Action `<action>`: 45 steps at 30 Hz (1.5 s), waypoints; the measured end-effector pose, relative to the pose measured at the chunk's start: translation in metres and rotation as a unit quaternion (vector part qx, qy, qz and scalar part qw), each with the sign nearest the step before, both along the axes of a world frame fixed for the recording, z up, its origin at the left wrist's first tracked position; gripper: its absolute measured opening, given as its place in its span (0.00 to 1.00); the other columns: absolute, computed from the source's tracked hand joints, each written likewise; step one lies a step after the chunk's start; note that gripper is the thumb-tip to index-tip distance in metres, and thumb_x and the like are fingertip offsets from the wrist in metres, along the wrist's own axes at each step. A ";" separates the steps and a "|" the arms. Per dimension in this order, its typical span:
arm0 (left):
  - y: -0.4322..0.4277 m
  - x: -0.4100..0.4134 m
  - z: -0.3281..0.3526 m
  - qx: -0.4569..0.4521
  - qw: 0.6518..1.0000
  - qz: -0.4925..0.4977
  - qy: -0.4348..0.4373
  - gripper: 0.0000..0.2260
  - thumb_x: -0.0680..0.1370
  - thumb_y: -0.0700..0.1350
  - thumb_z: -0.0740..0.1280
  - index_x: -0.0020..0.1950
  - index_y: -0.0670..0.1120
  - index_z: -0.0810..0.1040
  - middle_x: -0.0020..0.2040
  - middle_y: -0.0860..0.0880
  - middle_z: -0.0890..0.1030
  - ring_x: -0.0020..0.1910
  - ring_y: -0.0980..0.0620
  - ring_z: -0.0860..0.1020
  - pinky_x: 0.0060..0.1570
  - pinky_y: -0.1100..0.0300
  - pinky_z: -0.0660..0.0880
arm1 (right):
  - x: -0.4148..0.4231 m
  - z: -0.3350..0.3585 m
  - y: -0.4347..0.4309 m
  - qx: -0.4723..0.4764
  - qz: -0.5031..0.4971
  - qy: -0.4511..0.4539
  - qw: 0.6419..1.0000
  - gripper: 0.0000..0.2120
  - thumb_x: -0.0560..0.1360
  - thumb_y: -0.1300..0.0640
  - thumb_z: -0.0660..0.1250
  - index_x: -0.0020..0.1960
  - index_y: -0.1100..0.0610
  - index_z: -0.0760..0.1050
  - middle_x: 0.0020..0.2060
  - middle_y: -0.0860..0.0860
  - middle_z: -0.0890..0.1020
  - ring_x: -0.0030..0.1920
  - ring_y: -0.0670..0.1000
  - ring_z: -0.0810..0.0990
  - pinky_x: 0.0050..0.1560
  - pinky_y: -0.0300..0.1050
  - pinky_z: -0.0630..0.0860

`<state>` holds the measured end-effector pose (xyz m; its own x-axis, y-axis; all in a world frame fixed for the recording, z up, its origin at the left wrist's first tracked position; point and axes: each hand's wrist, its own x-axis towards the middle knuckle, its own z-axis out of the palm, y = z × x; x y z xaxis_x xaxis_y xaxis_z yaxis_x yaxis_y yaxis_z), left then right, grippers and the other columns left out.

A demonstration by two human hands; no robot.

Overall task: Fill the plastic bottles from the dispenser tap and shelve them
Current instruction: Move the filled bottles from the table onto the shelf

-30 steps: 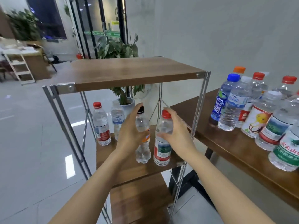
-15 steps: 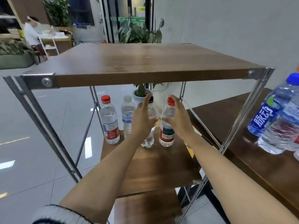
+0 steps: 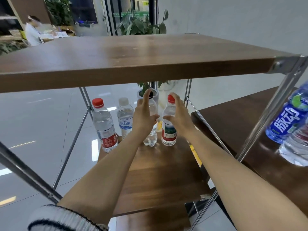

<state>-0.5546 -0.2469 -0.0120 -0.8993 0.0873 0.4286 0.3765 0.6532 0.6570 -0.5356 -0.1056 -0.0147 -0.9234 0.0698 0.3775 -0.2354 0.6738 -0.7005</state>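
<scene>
Both forearms reach straight in under the top board (image 3: 133, 64). Left hand (image 3: 144, 114): fingers nearly straight and loose, black-capped bottle (image 3: 150, 139) between thumb and fingers. Right hand (image 3: 179, 116): same pose round the red-capped bottle (image 3: 169, 132). Actual contact is hard to tell. Both bottles are clear plastic, upright on the wooden middle shelf (image 3: 158, 177). The blue bottle (image 3: 286, 119) is cut off at the right edge.

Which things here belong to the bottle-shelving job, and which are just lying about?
Job: left hand, right hand, black-capped bottle, green-labelled bottle, red-labelled bottle, white-capped bottle, middle shelf, blue bottle on the side table.
Lying about: potted plant, person seated far back, top shelf.
</scene>
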 end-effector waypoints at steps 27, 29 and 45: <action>-0.023 0.107 0.039 -0.067 0.994 -0.089 -0.002 0.32 0.75 0.39 0.74 0.76 0.50 0.65 0.76 0.46 0.65 0.73 0.44 0.64 0.70 0.49 0.67 | 0.139 0.070 -0.004 0.023 -0.019 -0.035 0.999 0.30 0.77 0.60 0.70 0.74 0.47 0.62 0.68 0.47 0.73 0.65 0.48 0.73 0.67 0.44 0.71; -0.022 0.132 0.040 -0.047 0.991 -0.127 0.012 0.30 0.75 0.38 0.73 0.75 0.51 0.67 0.74 0.48 0.67 0.72 0.47 0.65 0.68 0.52 0.67 | 0.172 0.075 -0.002 0.007 -0.043 -0.049 0.998 0.30 0.76 0.60 0.70 0.74 0.46 0.64 0.67 0.48 0.74 0.64 0.49 0.74 0.67 0.49 0.73; 0.112 0.230 0.123 -0.022 0.916 -0.377 0.138 0.20 0.78 0.44 0.70 0.70 0.51 0.72 0.67 0.53 0.75 0.67 0.54 0.71 0.65 0.55 0.72 | 0.301 0.122 0.125 0.070 -0.322 0.081 0.941 0.25 0.76 0.59 0.71 0.70 0.50 0.68 0.65 0.50 0.75 0.60 0.52 0.77 0.60 0.55 0.75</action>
<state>-0.3243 -0.1348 0.1111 -0.4356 0.6607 0.6114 0.8783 0.1634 0.4492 -0.2348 0.0198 0.1068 -0.6361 0.5351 0.5559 0.1577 0.7954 -0.5852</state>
